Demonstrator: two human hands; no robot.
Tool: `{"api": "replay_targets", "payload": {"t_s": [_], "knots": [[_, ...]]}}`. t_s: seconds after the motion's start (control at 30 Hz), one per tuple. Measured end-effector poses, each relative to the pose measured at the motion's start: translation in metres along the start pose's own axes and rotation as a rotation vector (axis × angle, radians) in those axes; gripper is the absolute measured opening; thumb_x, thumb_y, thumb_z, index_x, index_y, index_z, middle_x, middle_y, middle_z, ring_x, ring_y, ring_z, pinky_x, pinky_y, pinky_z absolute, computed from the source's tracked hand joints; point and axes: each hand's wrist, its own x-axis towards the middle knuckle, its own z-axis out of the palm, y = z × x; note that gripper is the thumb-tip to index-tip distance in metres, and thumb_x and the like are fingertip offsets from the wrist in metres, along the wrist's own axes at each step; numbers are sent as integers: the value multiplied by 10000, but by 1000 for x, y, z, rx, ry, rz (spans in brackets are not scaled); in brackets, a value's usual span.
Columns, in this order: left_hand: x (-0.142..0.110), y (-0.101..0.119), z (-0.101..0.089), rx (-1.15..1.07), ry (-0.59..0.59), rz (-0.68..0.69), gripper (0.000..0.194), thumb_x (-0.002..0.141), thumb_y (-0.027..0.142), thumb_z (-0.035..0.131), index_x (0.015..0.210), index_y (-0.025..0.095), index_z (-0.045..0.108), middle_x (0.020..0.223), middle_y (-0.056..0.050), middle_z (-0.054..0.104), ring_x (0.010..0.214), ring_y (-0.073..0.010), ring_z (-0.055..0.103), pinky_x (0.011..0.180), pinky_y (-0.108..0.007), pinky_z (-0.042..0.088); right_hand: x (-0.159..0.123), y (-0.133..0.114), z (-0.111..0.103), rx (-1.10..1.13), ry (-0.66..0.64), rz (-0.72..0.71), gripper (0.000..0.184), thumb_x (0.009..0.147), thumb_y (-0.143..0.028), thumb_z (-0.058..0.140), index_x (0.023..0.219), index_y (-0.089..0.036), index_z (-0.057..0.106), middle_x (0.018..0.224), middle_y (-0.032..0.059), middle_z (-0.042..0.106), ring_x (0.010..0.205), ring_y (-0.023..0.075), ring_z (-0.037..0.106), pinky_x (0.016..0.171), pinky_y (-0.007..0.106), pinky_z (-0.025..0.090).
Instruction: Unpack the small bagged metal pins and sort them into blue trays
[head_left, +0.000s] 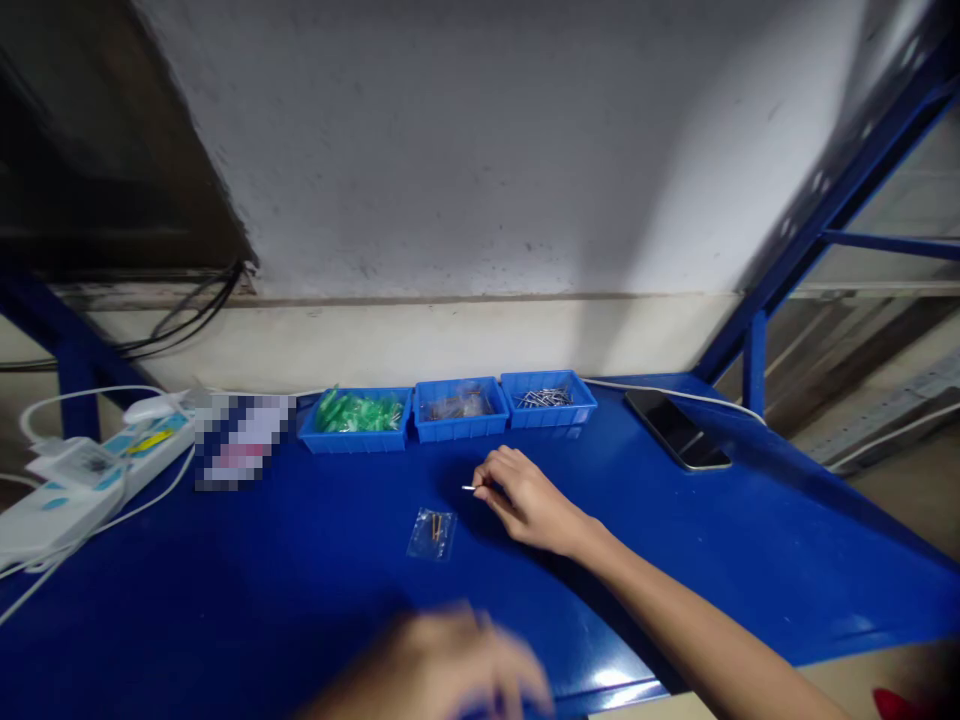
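My right hand point(525, 497) rests over the blue table point(750, 540), its fingers pinched on a small metal pin point(470, 488) that points left. Just left and below lies a small clear plastic bag point(432, 533) with a few thin orange-brown pieces inside. My left hand point(442, 668) is at the bottom edge, smeared by motion, so its fingers do not show. At the back of the table stand three blue trays: one with green parts point(356, 420), one with clear bags point(459, 410), one with metal pins point(549, 400).
A black phone point(679, 430) lies at the back right with a white cable behind it. White power strips point(82, 480) and cables sit at the left, next to a blurred-out package point(240, 438). Blue shelf posts point(754, 365) flank the table; a grey wall is behind.
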Motion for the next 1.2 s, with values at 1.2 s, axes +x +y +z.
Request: {"api": "replay_targets", "payload": {"t_s": [1.2], "knots": [[92,-41,-22,242,532,-106,171,860,337,512,987,235,565,960,-21,620,903,-209,569,788,-355,418,4,59,-43,-458,608,237,165,886,-273,440,946,-154,539,829,93,567,789,213,522,702,324,417]]}}
